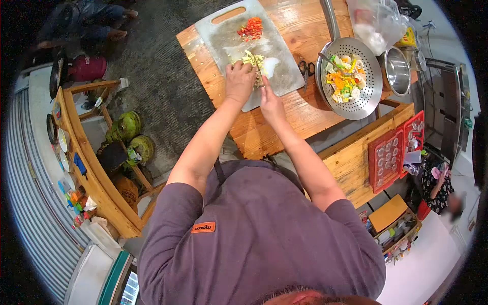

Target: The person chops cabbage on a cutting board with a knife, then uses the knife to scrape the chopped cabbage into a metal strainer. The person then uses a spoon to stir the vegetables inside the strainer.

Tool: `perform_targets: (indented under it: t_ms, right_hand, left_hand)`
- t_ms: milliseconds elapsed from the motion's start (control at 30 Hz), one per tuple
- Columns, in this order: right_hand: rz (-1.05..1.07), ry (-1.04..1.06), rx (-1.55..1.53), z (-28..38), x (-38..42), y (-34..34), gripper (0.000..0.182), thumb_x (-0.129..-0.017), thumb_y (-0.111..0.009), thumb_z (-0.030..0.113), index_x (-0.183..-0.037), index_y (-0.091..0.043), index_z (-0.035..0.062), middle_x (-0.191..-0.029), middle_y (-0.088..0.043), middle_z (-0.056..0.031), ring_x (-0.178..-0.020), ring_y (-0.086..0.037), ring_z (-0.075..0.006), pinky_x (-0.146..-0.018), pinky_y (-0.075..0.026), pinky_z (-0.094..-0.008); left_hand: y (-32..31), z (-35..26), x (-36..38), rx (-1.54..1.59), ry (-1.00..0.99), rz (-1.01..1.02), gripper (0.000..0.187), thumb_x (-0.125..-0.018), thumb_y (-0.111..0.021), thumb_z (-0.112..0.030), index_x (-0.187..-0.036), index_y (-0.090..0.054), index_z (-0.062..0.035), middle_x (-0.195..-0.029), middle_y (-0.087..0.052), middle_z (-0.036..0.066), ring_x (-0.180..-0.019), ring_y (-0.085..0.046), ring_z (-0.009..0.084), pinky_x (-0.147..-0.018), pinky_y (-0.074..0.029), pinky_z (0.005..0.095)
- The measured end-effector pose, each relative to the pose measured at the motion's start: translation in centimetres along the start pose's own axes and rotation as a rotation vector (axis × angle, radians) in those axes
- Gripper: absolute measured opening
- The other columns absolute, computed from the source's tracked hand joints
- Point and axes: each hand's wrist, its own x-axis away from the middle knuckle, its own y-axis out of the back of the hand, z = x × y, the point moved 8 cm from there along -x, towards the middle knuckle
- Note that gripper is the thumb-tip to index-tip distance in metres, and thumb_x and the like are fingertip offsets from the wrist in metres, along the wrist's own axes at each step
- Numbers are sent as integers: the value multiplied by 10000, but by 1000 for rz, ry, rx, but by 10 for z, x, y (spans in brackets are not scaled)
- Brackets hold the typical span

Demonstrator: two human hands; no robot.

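A grey-white cutting board [216,38] lies on the wooden table. My right hand [272,104] is wrapped round the handle of a knife [260,72], whose thin blade points away from me over the board. Beside the blade, my left hand [241,80] presses with curled fingers on pale green chopped vegetable [252,58]. Part of that pile is hidden under the fingers. Farther up the board sits a heap of chopped red pieces [251,29], perhaps chili or tomato. Black-handled scissors [306,69] lie against the board's right edge.
Right of the board, a perforated metal strainer [373,76] holds mixed cut vegetables [346,79] and a spoon. Beyond it stand a steel bowl [397,71] and a plastic bag [376,25]. Red trays [386,157] rest at right; another person [437,185] is farther off. Green gas cylinders [127,127] stand left.
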Motion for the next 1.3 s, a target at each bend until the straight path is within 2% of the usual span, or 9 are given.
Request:
perform_targets:
  t_ms: [167, 233, 367, 433, 667, 833, 967, 1133, 1300]
  right_hand:
    - [76, -77, -232, 2, 15, 13, 520, -1129, -430, 310, -1642, -359, 263, -1028, -720, -296, -939, -715, -461, -847, -567, -503]
    - [-131, 187, -263, 17, 20, 19, 511, -1134, -405, 254, -1643, -366, 261, -1384, -642, -269, -1162, -690, -423, -955, -534, -450]
    - [-75, 141, -282, 15, 22, 10, 512, -1132, -409, 255, -1642, -369, 260, -1298, -677, -282, -1095, -700, -450, -931, -531, -474]
    - [90, -47, -227, 12, 21, 4, 514, -1130, -409, 258, -1642, -367, 261, -1234, -692, -288, -1060, -696, -467, -917, -528, -487]
    - [47, -39, -49, 12, 22, 4, 511, -1137, -411, 284, -1645, -360, 266, -1003, -707, -270, -820, -705, -400, -774, -539, -471]
    - [-53, 15, -221, 2, 22, 5, 498, -1135, -429, 279, -1630, -392, 244, -789, -647, -221, -687, -653, -356, -702, -519, -450]
    - [-28, 36, -175, 4, 20, 2, 492, -1135, -434, 278, -1624, -405, 235, -777, -624, -212, -661, -622, -342, -703, -515, -441]
    - [68, -89, -197, 8, 21, 3, 488, -1130, -430, 275, -1617, -410, 246, -880, -693, -268, -784, -686, -441, -767, -532, -496]
    - [15, -6, -136, 12, 15, -4, 505, -1129, -435, 282, -1630, -372, 293, -894, -701, -281, -793, -686, -471, -742, -524, -534]
  left_hand:
    - [1, 1, 3, 49, 31, 1, 289, -882, -739, -244, -1149, -763, -136, -1144, -702, 16, -1201, -580, 253, -1011, -389, 475]
    - [8, 0, 3, 54, 28, -23, 287, -889, -740, -239, -1154, -750, -131, -1186, -694, 19, -1213, -581, 261, -1019, -391, 486]
    - [15, 4, 5, 55, 55, -3, 293, -881, -748, -236, -1160, -756, -149, -1186, -693, 26, -1216, -581, 257, -1040, -378, 489]
    - [13, 6, 4, 61, 62, 18, 292, -876, -753, -236, -1157, -761, -160, -1186, -692, 27, -1213, -581, 256, -1045, -374, 487]
    - [0, 9, 3, 33, 35, 73, 254, -855, -773, -253, -1101, -798, -193, -1146, -710, -4, -1171, -594, 227, -1004, -396, 468]
    - [-1, 9, -1, 13, 27, 96, 250, -860, -769, -257, -1102, -799, -203, -1144, -713, -13, -1163, -597, 221, -983, -401, 458]
    - [-2, 8, 1, 6, 24, 88, 239, -861, -766, -250, -1094, -802, -209, -1135, -712, -17, -1166, -596, 217, -978, -400, 455]
    - [-2, 8, 0, 2, 28, 105, 234, -861, -764, -240, -1090, -804, -211, -1131, -713, -18, -1160, -599, 220, -971, -399, 455]
    - [2, 7, 1, 32, 0, -7, 192, -862, -733, -210, -1034, -805, -167, -1047, -699, 7, -1117, -607, 246, -940, -424, 460]
